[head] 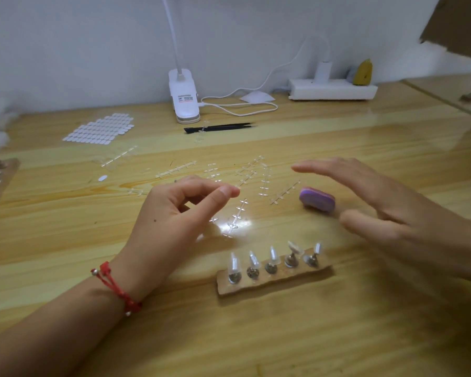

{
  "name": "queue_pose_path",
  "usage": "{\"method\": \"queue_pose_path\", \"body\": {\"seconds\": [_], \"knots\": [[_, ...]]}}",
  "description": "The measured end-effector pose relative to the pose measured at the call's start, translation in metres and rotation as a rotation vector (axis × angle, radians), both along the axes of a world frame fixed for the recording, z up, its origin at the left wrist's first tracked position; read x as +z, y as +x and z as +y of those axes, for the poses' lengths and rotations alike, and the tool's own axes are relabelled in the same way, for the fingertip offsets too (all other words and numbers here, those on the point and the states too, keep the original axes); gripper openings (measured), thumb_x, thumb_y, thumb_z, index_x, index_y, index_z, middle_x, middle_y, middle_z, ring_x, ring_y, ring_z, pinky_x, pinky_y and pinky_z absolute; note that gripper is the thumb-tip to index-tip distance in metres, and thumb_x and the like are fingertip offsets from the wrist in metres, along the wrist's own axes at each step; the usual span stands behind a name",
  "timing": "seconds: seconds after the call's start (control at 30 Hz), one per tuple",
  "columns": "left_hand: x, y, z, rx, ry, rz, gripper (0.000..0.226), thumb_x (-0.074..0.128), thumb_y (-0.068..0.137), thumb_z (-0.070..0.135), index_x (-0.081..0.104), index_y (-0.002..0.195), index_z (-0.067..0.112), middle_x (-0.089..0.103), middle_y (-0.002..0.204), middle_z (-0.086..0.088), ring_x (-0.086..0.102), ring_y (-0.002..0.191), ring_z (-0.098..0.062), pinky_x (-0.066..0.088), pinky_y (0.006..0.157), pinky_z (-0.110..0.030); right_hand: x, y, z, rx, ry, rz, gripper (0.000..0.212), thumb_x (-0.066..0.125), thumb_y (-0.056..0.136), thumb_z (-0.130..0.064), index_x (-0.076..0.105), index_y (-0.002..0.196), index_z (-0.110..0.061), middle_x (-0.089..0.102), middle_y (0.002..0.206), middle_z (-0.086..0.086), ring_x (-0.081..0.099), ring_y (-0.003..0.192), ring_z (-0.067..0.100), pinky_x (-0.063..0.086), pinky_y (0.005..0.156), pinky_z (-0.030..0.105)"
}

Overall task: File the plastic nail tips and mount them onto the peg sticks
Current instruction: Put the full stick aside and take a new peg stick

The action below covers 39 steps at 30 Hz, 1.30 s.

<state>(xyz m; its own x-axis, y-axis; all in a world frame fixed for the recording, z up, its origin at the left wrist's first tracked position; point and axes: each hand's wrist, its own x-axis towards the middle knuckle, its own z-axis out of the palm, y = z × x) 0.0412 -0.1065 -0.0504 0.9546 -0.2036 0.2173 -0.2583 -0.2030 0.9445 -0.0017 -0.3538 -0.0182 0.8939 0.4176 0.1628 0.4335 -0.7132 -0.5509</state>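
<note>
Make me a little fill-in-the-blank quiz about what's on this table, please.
1. The wooden holder nearest the person carries ___ peg sticks.
2. The buffer block lying by the right hand is ___.
3. The cord bracelet at the left hand is ___.
4. The tweezers near the white clip lamp are ___.
Missing words: five; purple; red; black.

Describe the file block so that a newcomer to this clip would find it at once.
On the wooden table, find the wooden peg strip near the front. Just beyond its right end, beside the open right hand, lies the file block. It is the only purple, opaque piece among clear plastic strips.
</note>
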Motion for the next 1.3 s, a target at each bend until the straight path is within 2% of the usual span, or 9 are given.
{"method": "queue_pose_path", "body": {"seconds": [0.17, 0.27, 0.37, 0.47, 0.6, 0.73, 0.9, 1.13, 1.3], "knots": [[-0.001, 0.001, 0.0, -0.002, 0.001, -0.034, 0.022, 0.063, 0.073, 0.041, 0.078, 0.081, 0.028, 0.067, 0.078, 0.0, 0.05, 0.064, -0.01, 0.041, 0.053, -0.014, -0.014, -0.019, -0.004, 0.066, -0.119, -0.096, 0.08, 0.071, 0.075, -0.041, 0.033, 0.146, -0.039, 0.057, 0.121, -0.025, 0.046, 0.126, 0.001, 0.029, 0.105, 0.017], [0.0, -0.002, 0.002, -0.005, 0.019, -0.119, 0.015, 0.068, 0.074, 0.041, 0.077, 0.081, 0.032, 0.067, 0.076, 0.005, 0.05, 0.061, -0.007, 0.037, 0.052, -0.01, -0.025, -0.023, -0.002, 0.076, -0.033, -0.038, 0.075, 0.076, 0.078, -0.031, 0.039, 0.142, -0.04, 0.061, 0.106, -0.023, 0.055, 0.107, 0.001, 0.036, 0.093, 0.01], [0.002, -0.003, -0.003, -0.107, 0.11, -0.218, 0.017, 0.069, 0.077, 0.049, 0.076, 0.081, 0.034, 0.065, 0.076, 0.007, 0.051, 0.061, -0.003, 0.035, 0.052, -0.011, -0.022, -0.037, -0.039, 0.001, -0.04, 0.007, 0.076, 0.071, 0.075, -0.043, 0.034, 0.141, -0.049, 0.062, 0.103, -0.024, 0.061, 0.093, 0.0, 0.045, 0.079, 0.009], [0.012, 0.002, -0.023, -0.297, 0.303, -0.291, 0.024, 0.058, 0.077, 0.054, 0.074, 0.082, 0.038, 0.063, 0.079, 0.007, 0.055, 0.07, -0.01, 0.037, 0.057, -0.014, -0.021, -0.053, -0.106, -0.206, -0.068, -0.006, 0.079, 0.075, 0.07, -0.046, 0.036, 0.139, -0.051, 0.067, 0.097, -0.022, 0.066, 0.082, 0.001, 0.05, 0.07, 0.013], [0.031, 0.023, -0.086, -0.535, 0.496, -0.344, 0.02, 0.055, 0.081, 0.053, 0.07, 0.088, 0.043, 0.059, 0.093, 0.017, 0.057, 0.093, -0.004, 0.04, 0.074, -0.011, -0.02, -0.045, -0.193, -0.634, 0.029, -0.027, 0.079, 0.089, 0.062, -0.022, 0.046, 0.115, -0.063, 0.069, 0.085, -0.016, 0.065, 0.071, 0.002, 0.048, 0.062, 0.01], [0.031, 0.054, -0.17, -0.631, 0.705, -0.546, 0.024, 0.061, 0.084, 0.037, 0.065, 0.107, 0.04, 0.051, 0.107, 0.019, 0.045, 0.103, 0.0, 0.038, 0.088, -0.018, -0.033, 0.024, -0.238, -1.078, 0.203, -0.111, 0.046, 0.088, 0.064, -0.026, 0.056, 0.094, -0.038, 0.066, 0.067, -0.012, 0.064, 0.073, -0.003, 0.04, 0.059, 0.01], [0.005, 0.095, -0.239, -0.563, 0.863, -0.517, 0.046, 0.056, 0.088, 0.039, 0.047, 0.132, 0.03, 0.039, 0.139, 0.004, 0.04, 0.125, -0.017, 0.033, 0.106, -0.03, -0.036, 0.126, -0.24, -1.455, 0.407, -0.136, 0.054, 0.08, 0.076, -0.039, 0.048, 0.115, -0.02, 0.064, 0.103, 0.004, 0.06, 0.088, 0.023, 0.042, 0.069, 0.027], [-0.016, 0.11, -0.254, -0.529, 0.761, -0.602, 0.044, 0.046, 0.091, 0.046, 0.042, 0.132, 0.028, 0.037, 0.142, 0.003, 0.031, 0.127, -0.013, 0.017, 0.105, -0.022, -0.029, 0.18, -0.253, -1.712, 0.455, -0.145, 0.082, 0.079, 0.08, -0.029, 0.027, 0.139, -0.004, 0.055, 0.133, 0.019, 0.057, 0.118, 0.036, 0.047, 0.092, 0.041], [-0.019, 0.114, -0.254, -0.549, 0.723, -0.597, 0.045, 0.044, 0.092, 0.048, 0.04, 0.133, 0.031, 0.034, 0.142, 0.005, 0.024, 0.126, -0.008, 0.013, 0.104, -0.021, -0.02, 0.196, -0.267, -1.749, 0.471, -0.126, 0.076, 0.081, 0.079, -0.027, 0.032, 0.133, -0.004, 0.054, 0.133, 0.019, 0.055, 0.121, 0.035, 0.048, 0.092, 0.04]]}}
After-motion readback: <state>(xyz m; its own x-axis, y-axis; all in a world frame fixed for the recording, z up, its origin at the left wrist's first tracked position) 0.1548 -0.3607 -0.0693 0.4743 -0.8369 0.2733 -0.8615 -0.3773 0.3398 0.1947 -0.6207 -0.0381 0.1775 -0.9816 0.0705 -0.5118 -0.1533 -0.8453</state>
